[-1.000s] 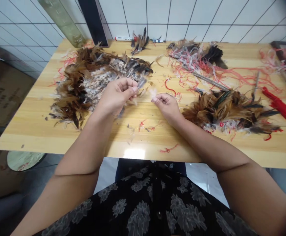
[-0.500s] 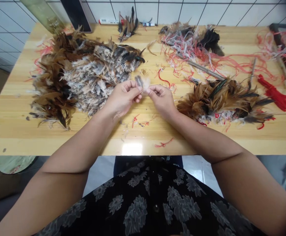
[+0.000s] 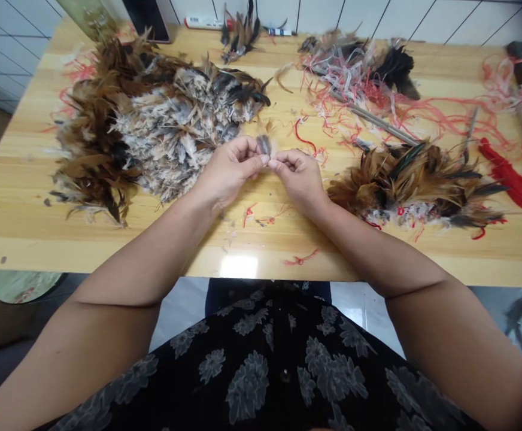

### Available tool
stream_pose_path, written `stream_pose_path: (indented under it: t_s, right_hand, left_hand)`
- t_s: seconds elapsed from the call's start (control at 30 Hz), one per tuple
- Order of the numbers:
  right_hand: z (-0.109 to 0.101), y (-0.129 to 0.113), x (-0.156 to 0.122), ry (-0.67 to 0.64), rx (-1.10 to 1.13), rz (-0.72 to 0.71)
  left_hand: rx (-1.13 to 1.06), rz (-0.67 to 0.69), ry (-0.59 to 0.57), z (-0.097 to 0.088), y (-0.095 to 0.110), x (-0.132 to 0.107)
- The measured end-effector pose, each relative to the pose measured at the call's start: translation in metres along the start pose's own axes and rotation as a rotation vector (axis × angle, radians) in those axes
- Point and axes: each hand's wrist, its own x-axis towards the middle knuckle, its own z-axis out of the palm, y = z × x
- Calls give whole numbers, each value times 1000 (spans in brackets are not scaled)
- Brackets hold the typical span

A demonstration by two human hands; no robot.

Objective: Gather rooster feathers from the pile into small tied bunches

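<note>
My left hand (image 3: 227, 170) and my right hand (image 3: 300, 178) meet fingertip to fingertip above the middle of the wooden table (image 3: 261, 239). Both pinch the base of a small grey downy feather (image 3: 264, 144) that sticks up between them. Left of my hands lies a big heap of brown, black and pale feathers (image 3: 148, 120). A smaller bundle of brown and dark feathers (image 3: 416, 182), with red string at its base, lies to the right of my right hand.
Red and white string scraps (image 3: 360, 90) litter the far half of the table, with thin sticks (image 3: 378, 123), a red tassel (image 3: 507, 173) at the right and a small feather tuft (image 3: 240, 33) at the back. Short red threads (image 3: 300, 260) lie near the front edge.
My hands were apart a second ago, the right pinching a pale wisp. They have come together and both now pinch one small feather. The view has tilted down slightly.
</note>
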Motion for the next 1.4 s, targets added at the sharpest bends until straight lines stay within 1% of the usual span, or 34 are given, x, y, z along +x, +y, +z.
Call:
stream_pose_path:
  t_s: [0.07, 0.1, 0.17, 0.2, 0.23, 0.27, 0.3, 0.37, 0.43, 0.5, 0.53, 0.6, 0.73, 0.8, 0.87, 0.93, 1.07, 1.17, 1.27, 1.4]
  right_hand:
    - [-1, 1, -1, 9, -18, -4]
    - [-2, 1, -1, 13, -27, -5]
    - [-4, 1, -2, 18, -40, -3]
    - [-4, 1, -2, 16, -44, -2]
    - [-5, 2, -2, 13, -46, -4]
    - [-6, 2, -2, 11, -44, -8]
    - [-6, 3, -2, 11, -41, -13]
    - [-7, 4, -2, 15, -36, -23]
    - [-7, 5, -2, 15, -40, -25]
    - [-8, 5, -2, 12, -49, -27]
    - [-8, 5, -2, 11, -52, -27]
    - [-8, 4, -3, 12, -59, -26]
    - [-8, 2, -4, 16, -61, -18]
    - [-8, 2, -4, 15, -57, -15]
    - [-8, 2, -4, 16, -53, -12]
    - [-8, 2, -3, 16, -50, -13]
    - [-7, 3, -2, 1, -60, -4]
    - [-6, 3, -1, 0, -61, 9]
    - [-4, 3, -1, 1, -45, 4]
    - [-5, 0, -1, -5, -68, 3]
  left_hand:
    - [120, 60, 34, -5, 11, 0]
    - [199, 100, 77, -11, 19, 0]
    - [375, 210, 218, -25, 37, -1]
    - [467, 260, 334, -34, 45, -3]
    - [551, 280, 408, -44, 53, -5]
    - [625, 293, 410, -53, 59, -7]
    - [697, 273, 377, -62, 64, -9]
    - [816, 161, 254, -75, 69, -13]
    - [894, 60, 145, -82, 70, -14]
    - [946, 15, 69, -81, 68, -14]
    - [969, 13, 37, -80, 68, -14]
    - [1010, 32, -33, -75, 67, -13]
    - [1144, 104, -213, -68, 60, -12]
    - [1210, 110, -253, -66, 55, -9]
    - [1229, 93, -245, -63, 52, -7]
    - [1196, 91, -228, -60, 52, -6]
    - [1037, 98, -165, -51, 63, -11]
    - [981, 97, -139, -44, 68, -17]
    - [914, 124, -142, -38, 64, -17]
    - [719, 119, -169, -33, 53, -13]
